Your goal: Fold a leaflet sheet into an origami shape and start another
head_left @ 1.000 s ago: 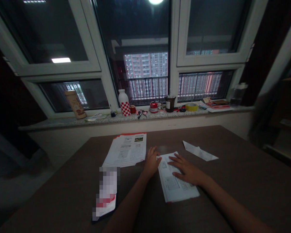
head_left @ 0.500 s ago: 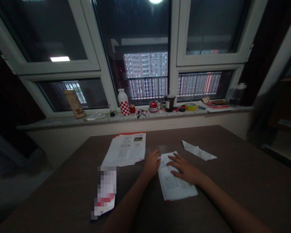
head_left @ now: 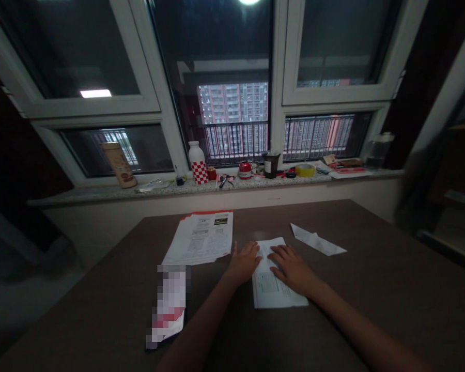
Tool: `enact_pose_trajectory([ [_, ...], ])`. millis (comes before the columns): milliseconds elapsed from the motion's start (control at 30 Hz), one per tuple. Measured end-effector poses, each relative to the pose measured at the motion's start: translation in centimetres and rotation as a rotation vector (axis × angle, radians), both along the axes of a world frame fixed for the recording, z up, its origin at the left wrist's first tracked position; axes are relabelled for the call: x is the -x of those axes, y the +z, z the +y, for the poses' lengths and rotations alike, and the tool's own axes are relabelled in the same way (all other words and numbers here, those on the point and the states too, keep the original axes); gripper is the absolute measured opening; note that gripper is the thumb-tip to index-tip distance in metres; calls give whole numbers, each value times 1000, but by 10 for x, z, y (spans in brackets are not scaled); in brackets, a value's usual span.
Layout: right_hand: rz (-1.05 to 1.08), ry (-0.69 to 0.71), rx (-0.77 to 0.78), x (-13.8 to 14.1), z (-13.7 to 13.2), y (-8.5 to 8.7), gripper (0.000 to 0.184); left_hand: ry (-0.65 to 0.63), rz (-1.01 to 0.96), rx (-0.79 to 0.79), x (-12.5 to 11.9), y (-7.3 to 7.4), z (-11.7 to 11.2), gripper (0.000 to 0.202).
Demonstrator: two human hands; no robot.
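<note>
A folded sheet of printed paper (head_left: 273, 292) lies on the brown table in front of me. Along its upper left edge rests my left hand (head_left: 245, 264), palm down, with the fingers stretched out and their tips on the paper. My right hand (head_left: 293, 267) lies flat on the paper's upper right part, its fingers spread. Both hands cover some of the print. Just beyond my right hand is a loose folded strip of white paper (head_left: 318, 242). A stack of printed sheets (head_left: 199, 240) sits to the left of my left hand.
A phone-like flat object with a blurred-out top (head_left: 170, 305) lies at the near left. Behind the table (head_left: 101, 305) runs a stone windowsill (head_left: 158, 192) with a checkered bottle (head_left: 199, 165), a tan flask (head_left: 119, 165), a dark cup (head_left: 270, 166) and yellow tape (head_left: 305, 170).
The folded paper has shifted slightly away from me and turned a little. My left hand has moved right and its fingers now reach over the paper's edge. The right hand has shifted slightly.
</note>
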State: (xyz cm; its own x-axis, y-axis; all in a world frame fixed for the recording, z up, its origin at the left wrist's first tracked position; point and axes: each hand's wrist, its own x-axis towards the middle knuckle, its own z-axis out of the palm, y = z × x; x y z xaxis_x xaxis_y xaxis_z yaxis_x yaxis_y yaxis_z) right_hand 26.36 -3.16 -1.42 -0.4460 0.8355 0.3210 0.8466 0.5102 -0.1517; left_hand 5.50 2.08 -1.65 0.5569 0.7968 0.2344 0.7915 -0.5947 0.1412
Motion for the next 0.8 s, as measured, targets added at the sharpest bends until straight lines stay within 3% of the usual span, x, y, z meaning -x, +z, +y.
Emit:
enact_pose_trajectory([
  [233, -55, 6, 8, -1, -11, -5, 49, 19, 86, -56, -2, 0, 0, 38],
  [500, 17, -184, -63, 3, -6, 9, 24, 42, 99, -107, -3, 3, 0, 38],
  [600, 100, -146, -22, -6, 5, 3, 23, 23, 118, -129, -4, 4, 5, 37],
  [800, 366, -8, 58, -29, 31, -11, 39, 21, 91, -70, -10, 1, 10, 38],
])
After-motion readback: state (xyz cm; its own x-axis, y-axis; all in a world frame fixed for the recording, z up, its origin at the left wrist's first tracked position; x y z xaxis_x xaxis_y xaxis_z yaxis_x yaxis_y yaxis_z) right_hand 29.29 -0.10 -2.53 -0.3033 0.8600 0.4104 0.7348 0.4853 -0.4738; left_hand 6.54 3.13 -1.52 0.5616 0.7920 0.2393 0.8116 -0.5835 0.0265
